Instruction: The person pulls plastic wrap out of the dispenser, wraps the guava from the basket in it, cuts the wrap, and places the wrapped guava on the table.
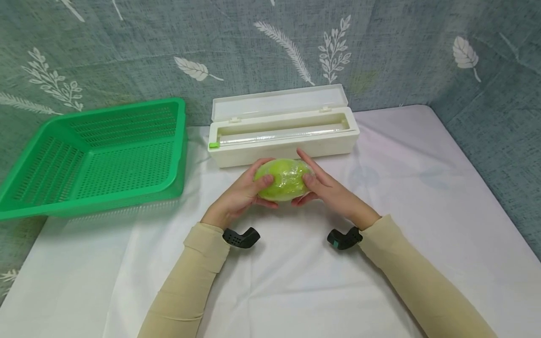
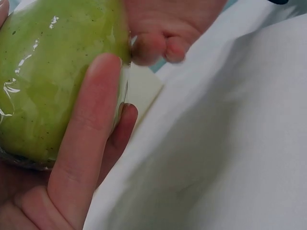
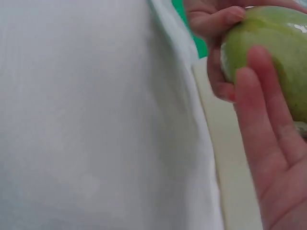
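Observation:
A green mango (image 1: 284, 187) wrapped in clear cling film is held up between both hands, just in front of the white cling film box. My left hand (image 1: 240, 193) grips its left end, thumb on top and fingers beneath. On the right end, my right hand (image 1: 334, 191) has its thumb pressed on the film, with some fingers under the fruit and the index finger stretched out toward the box. Glossy creases of film show on the mango (image 2: 43, 81) in the left wrist view. In the right wrist view, two straight fingers (image 3: 256, 115) lie along its side.
Behind the hands stands the white cling film box (image 1: 283, 154), its lid (image 1: 281, 104) raised and a film roll (image 1: 283, 134) inside. A green plastic basket (image 1: 179, 155) is at the left on the white tablecloth (image 1: 287, 281). Grey-green patterned cloth (image 1: 393, 51) hangs behind.

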Tool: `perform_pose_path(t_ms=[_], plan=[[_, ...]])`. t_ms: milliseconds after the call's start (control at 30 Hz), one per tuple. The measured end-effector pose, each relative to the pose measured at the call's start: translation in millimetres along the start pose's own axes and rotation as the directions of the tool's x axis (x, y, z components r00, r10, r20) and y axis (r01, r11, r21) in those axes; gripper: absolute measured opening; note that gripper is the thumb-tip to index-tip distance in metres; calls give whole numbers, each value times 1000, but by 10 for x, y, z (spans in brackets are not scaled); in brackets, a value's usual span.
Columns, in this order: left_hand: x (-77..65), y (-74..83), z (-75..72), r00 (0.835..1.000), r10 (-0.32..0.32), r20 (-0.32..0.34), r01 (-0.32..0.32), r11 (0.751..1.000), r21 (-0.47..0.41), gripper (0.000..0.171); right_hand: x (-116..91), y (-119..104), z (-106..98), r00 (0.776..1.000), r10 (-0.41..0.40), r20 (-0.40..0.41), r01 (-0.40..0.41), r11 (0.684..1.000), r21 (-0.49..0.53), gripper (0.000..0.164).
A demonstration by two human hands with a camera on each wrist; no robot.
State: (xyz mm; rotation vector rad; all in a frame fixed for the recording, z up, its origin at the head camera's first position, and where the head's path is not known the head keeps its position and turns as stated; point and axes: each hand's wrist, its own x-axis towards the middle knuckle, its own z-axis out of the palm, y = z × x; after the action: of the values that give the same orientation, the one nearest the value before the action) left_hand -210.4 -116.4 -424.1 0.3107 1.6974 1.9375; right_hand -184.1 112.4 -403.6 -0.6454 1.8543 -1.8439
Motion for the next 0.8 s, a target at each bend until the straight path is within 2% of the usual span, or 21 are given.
perform_pose_path(t_ms=[167, 300, 367, 433, 533, 633, 700, 800], plan=[[-16, 14, -3, 1000, 3, 1, -3, 1000, 5, 80, 1, 18, 14, 998, -43, -43, 43, 999, -4, 45], [-20, 14, -17, 1000, 7, 2, -7, 1000, -11, 80, 7, 17, 16, 988, -75, -132, 72, 997, -30, 41], [-13, 10, -23, 1000, 9, 3, -9, 1000, -17, 80, 4, 5, 17, 976, -89, -200, 78, 995, -63, 39], [-6, 3, -30, 1000, 10, 3, -10, 1000, -19, 80, -1, -14, 19, 953, -109, -281, 85, 992, -96, 35], [7, -10, -37, 1000, 6, -2, -6, 1000, -13, 79, -13, -27, 16, 905, -159, -395, 108, 983, -149, 27], [17, -19, -32, 1000, 0, -14, 0, 1000, -13, 79, -5, 22, 4, 859, -242, -451, 149, 961, -231, 21], [21, -22, -21, 1000, -5, -30, 5, 1000, -17, 78, 8, 88, -4, 830, -322, -455, 176, 926, -335, 19], [24, -20, 4, 999, -15, -52, 13, 999, -32, 75, 35, 182, -10, 767, -477, -430, 222, 825, -519, 16]])
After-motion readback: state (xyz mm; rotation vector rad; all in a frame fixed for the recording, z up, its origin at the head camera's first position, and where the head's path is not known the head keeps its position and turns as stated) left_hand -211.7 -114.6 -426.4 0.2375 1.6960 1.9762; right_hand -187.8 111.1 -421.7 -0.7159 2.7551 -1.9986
